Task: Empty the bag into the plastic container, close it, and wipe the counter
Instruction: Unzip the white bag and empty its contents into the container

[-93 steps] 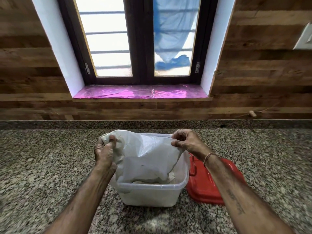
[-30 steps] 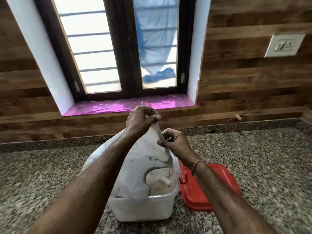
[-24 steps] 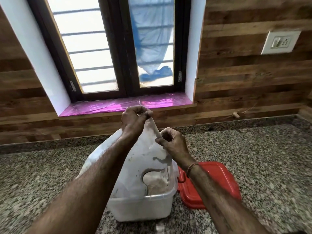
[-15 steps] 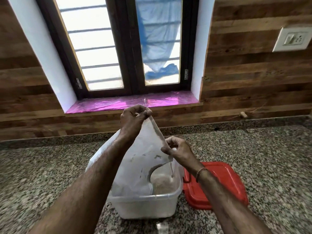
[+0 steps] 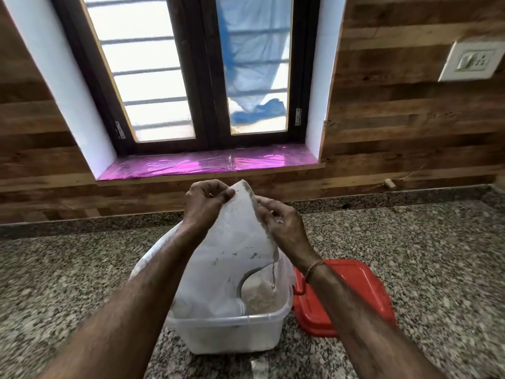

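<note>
No writing shows on anything. My left hand (image 5: pixel 205 204) and right hand (image 5: pixel 281 225) both pinch the top of the white bag (image 5: pixel 232 258), upended in the clear container (image 5: pixel 232 335) on the counter (image 5: pixel 423 255). My right hand now grips higher than before. Red lid (image 5: pixel 352 294) lies just beside.

Both forearms are bare, with no sleeves in sight. The right hand (image 5: pixel 284 228) has a thin reddish-orange thread band (image 5: pixel 314 269) around its wrist; the left hand (image 5: pixel 203 205) wears nothing.
</note>
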A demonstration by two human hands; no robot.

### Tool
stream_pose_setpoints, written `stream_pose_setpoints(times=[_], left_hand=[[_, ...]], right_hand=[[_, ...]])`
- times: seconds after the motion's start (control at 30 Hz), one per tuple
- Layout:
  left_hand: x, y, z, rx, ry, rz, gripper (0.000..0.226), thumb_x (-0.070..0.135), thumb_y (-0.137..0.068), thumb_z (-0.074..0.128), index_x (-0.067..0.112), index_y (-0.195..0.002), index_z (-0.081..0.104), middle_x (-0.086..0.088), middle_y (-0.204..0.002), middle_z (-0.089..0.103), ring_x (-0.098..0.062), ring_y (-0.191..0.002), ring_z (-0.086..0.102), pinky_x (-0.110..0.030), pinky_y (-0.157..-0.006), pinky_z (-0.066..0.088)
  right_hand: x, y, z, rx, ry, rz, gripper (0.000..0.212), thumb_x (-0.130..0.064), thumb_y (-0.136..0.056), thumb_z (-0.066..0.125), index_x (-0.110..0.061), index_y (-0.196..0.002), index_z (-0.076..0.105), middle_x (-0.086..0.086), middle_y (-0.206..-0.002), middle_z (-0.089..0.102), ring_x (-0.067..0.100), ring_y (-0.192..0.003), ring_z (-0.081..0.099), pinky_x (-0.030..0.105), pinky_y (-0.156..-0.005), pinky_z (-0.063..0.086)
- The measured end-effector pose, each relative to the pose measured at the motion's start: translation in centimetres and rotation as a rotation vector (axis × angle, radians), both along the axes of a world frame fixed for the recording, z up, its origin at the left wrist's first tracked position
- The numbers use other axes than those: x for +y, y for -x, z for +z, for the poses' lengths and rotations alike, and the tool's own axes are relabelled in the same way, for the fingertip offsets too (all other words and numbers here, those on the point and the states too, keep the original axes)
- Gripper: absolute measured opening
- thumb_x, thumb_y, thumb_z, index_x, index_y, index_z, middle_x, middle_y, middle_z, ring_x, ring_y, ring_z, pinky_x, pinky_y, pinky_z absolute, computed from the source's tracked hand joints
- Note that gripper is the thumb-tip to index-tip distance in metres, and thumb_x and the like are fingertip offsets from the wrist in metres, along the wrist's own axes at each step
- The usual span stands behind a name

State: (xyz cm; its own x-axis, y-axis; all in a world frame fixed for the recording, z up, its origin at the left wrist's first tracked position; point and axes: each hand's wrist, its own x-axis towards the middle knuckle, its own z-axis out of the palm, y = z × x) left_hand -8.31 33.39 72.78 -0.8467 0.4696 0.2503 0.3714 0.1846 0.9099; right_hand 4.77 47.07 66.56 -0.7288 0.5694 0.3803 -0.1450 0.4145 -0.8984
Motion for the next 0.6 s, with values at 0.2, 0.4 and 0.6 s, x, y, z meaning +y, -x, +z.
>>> stream_pose_setpoints(times=[0.2, 0.4, 0.6], left_hand=[[0.6, -1.0, -0.4, 0.014, -0.015, -0.002, 0.012, 0.019, -0.087, 0.08, 0.014, -0.076, 0.078, -0.006, -0.074, 0.075, -0.015, -0.069, 0.066, -0.038, -0.067, 0.057], [-0.6, 1.1, -0.1, -0.003, -0.105, 0.19, 0.016, 0.023, -0.086, 0.081, 0.019, -0.071, 0.075, 0.011, -0.063, 0.066, -0.007, -0.062, 0.058, -0.028, -0.064, 0.047], [0.0, 0.4, -0.7, 0.039, 0.0, 0.132, 0.012, 0.025, -0.084, 0.084, 0.017, -0.076, 0.079, 0.001, -0.071, 0.071, -0.01, -0.067, 0.059, -0.032, -0.065, 0.05]], right_hand=[[-1.4, 2.2, 3.0, -0.016, -0.173, 0.043, 0.055, -0.028, -0.107, 0.051, -0.023, -0.16, 0.038, -0.005, -0.158, 0.049, -0.004, -0.142, 0.041, -0.002, -0.107, 0.031], [-1.4, 0.3, -1.8, -0.192, -0.522, 0.029, 0.056, -0.024, -0.101, 0.061, -0.027, -0.155, 0.048, -0.002, -0.154, 0.056, 0.015, -0.145, 0.049, 0.033, -0.117, 0.044], [0.4, 1.0, 0.9, -0.128, -0.259, 0.014, 0.075, -0.037, -0.103, 0.058, -0.036, -0.165, 0.016, -0.001, -0.166, 0.039, 0.016, -0.14, 0.054, 0.035, -0.108, 0.051]])
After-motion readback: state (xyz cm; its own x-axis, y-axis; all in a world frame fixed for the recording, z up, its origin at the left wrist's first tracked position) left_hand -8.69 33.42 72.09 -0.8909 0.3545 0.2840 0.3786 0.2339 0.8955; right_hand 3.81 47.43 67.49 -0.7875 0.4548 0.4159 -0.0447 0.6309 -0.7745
